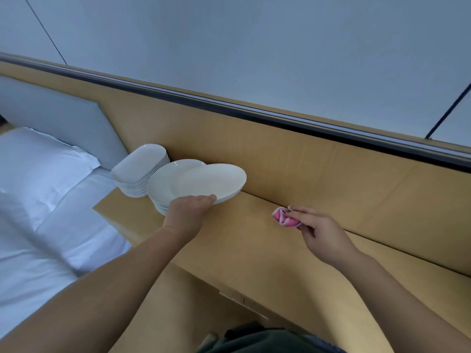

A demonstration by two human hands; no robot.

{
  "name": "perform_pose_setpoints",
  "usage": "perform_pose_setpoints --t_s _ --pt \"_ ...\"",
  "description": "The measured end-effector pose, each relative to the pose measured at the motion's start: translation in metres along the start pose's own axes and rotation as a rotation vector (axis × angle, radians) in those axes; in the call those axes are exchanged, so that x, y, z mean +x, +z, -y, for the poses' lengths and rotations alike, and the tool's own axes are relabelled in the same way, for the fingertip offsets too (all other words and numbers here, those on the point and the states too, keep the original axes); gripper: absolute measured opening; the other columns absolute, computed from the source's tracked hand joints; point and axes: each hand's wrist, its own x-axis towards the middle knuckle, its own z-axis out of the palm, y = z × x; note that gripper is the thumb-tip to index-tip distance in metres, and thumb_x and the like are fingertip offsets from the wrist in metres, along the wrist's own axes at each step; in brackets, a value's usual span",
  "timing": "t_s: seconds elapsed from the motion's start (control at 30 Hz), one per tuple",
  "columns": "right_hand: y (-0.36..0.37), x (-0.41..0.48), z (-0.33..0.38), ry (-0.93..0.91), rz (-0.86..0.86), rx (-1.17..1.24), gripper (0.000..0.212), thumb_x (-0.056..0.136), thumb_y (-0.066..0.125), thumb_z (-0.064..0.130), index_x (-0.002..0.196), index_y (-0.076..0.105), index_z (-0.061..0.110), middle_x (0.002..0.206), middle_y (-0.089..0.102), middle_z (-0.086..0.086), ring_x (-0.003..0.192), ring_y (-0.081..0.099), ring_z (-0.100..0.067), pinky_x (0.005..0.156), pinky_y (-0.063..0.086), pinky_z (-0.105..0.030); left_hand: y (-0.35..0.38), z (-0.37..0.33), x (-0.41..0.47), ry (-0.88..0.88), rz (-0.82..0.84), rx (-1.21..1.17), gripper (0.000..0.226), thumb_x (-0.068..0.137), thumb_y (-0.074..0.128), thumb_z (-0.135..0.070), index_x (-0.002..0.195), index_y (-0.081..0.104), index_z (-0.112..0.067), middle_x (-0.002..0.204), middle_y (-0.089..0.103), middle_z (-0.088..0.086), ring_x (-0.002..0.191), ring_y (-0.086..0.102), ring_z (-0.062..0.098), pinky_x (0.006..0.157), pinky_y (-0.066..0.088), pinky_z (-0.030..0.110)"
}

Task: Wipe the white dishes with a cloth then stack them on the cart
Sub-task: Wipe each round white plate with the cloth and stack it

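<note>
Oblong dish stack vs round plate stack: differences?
Shape: oblong stack holds rounded-rectangle dishes; round stack holds circular plates.
Position: oblong stack sits farther back, nearer the pillow; round stack is closer.
Contact: oblong stack is untouched; the left hand grips a plate offset right above the round stack.
Both white.

A white round plate (211, 182) overhangs the stack of round plates (160, 193) on the desk (242, 240), its near rim held in the left grip (190, 212). A stack of oblong white dishes (140, 171) stands just left. The right grip (318, 230) pinches a crumpled pink cloth (284, 217).
</note>
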Motion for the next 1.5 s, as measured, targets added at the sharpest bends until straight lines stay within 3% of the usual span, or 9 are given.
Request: perform_pose_setpoints --t_s 0.27,0.47,0.63,0.73,0.93,1.0,1.1,1.2,1.5 --pt "0.067 0.032 0.051 -0.003 -0.060 -0.056 0.057 0.083 0.053 -0.018 0.115 0.071 0.026 0.121 0.051 0.034 0.117 0.054 0.002 0.096 0.034 -0.003 0.017 0.100 -0.004 0.046 0.035 -0.013 0.044 0.057 0.065 0.006 0.097 0.075 -0.009 0.074 0.073 0.003 0.052 0.066 0.022 0.043 0.048 0.028" --pt "0.097 0.040 0.072 0.034 -0.104 -0.110 0.054 0.085 0.056 -0.014 0.120 0.069 0.025 0.125 0.060 0.012 0.121 0.057 -0.010 0.101 0.045 -0.026 0.029 0.134 0.001 -0.053 0.324 -0.003 0.062 0.091 0.046 -0.002 0.147 0.034 -0.027 0.138 0.053 -0.004 0.118 0.054 0.020 0.091 0.044 0.032" --pt "0.105 0.041 0.086 0.060 -0.110 -0.116 0.054 0.085 0.055 -0.015 0.119 0.070 0.024 0.123 0.057 0.021 0.122 0.056 -0.006 0.101 0.045 -0.023 0.042 0.147 0.011 0.213 0.516 0.179 0.055 0.095 0.046 -0.015 0.147 0.032 -0.024 0.137 0.051 0.002 0.123 0.050 0.024 0.091 0.042 0.029" --pt "0.107 0.043 0.094 0.045 -0.132 -0.095 0.051 0.085 0.055 -0.018 0.113 0.072 0.021 0.121 0.058 0.028 0.119 0.056 0.000 0.100 0.044 -0.019 0.053 0.155 0.003 0.086 0.482 0.043 0.044 0.095 0.046 -0.042 0.125 0.059 -0.013 0.117 0.062 0.012 0.113 0.056 0.029 0.070 0.038 0.021" --pt "0.098 0.042 0.108 0.043 -0.159 -0.105 0.048 0.083 0.052 -0.022 0.105 0.073 0.016 0.114 0.057 0.037 0.114 0.056 0.005 0.098 0.041 -0.010 0.036 0.147 0.004 0.056 0.510 -0.012 0.031 0.097 0.041 -0.015 0.127 0.049 -0.019 0.108 0.057 0.001 0.100 0.055 0.019 0.072 0.035 0.025" --pt "0.095 0.039 0.111 0.057 -0.176 -0.109 0.048 0.082 0.050 -0.024 0.105 0.073 0.012 0.113 0.057 0.039 0.113 0.054 0.010 0.096 0.038 -0.006 0.029 0.144 0.010 0.087 0.428 -0.081 0.025 0.098 0.042 -0.025 0.121 0.050 -0.019 0.100 0.055 -0.006 0.097 0.056 0.016 0.068 0.039 0.027" --pt "0.085 0.034 0.123 0.089 -0.209 -0.133 0.050 0.084 0.049 -0.023 0.106 0.071 0.016 0.116 0.056 0.039 0.116 0.054 0.007 0.098 0.037 -0.006 0.014 0.121 0.030 0.101 0.333 -0.280 0.041 0.097 0.044 -0.038 0.136 0.044 -0.024 0.129 0.056 -0.007 0.114 0.054 0.017 0.076 0.044 0.030" --pt "0.063 0.026 0.140 0.130 -0.252 -0.102 0.035 0.088 0.046 -0.024 0.101 0.070 -0.002 0.117 0.067 0.008 0.114 0.057 0.004 0.097 0.041 -0.009 -0.008 0.071 0.054 0.203 0.326 -0.620 0.057 0.093 0.058 -0.037 0.145 0.037 -0.029 0.147 0.041 -0.011 0.130 0.043 0.009 0.102 0.036 0.023" --pt "-0.054 -0.074 0.220 0.315 -0.607 -0.316 0.037 0.089 0.054 -0.012 0.117 0.069 0.008 0.111 0.064 0.015 0.105 0.060 0.004 0.088 0.044 -0.009 -0.095 -0.120 0.073 0.630 0.361 -1.373 0.071 0.079 0.074 -0.005 0.125 0.044 -0.050 0.120 0.056 -0.017 0.093 0.063 0.005 0.089 0.046 0.017"
